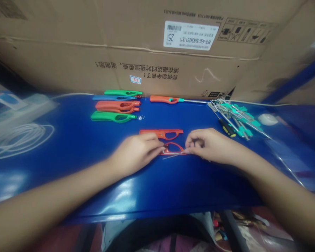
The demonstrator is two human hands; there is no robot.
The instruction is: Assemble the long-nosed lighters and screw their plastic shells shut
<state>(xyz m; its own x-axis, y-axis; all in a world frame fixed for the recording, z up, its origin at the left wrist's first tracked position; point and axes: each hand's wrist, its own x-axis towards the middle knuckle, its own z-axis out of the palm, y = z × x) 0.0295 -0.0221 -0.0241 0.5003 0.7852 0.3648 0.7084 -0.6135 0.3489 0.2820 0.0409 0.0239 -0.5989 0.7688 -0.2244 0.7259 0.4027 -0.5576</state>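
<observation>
Both hands meet mid-table on the orange shell half (174,148), which lies flat on the blue table (157,189) just in front of a second orange shell (161,133). The two are close but look apart.

My left hand (136,150) comes in from the lower left, wrist low and forearm resting along the table. Its fingers are curled nearly closed, tips pinching the left end of the shell half. My right hand (207,145) mirrors it from the right, knuckles up, thumb and forefinger closed on the right end by the finger loop. A thin metal rod (170,156) runs under the shell, towards the left fingertips. I cannot tell which hand has it.

My read is that seating the rod in the shell is the step in hand. To do it well, I'd press the shell flat, hold it with a light pinch and feed the rod straight along its channel — no twisting, since thin plastic flexes.

Further back are a stack of lighter bodies (115,105), an assembled lighter (166,99), a pile of tubes (233,115) and a screwdriver (227,127) — all well clear of my hands.
</observation>
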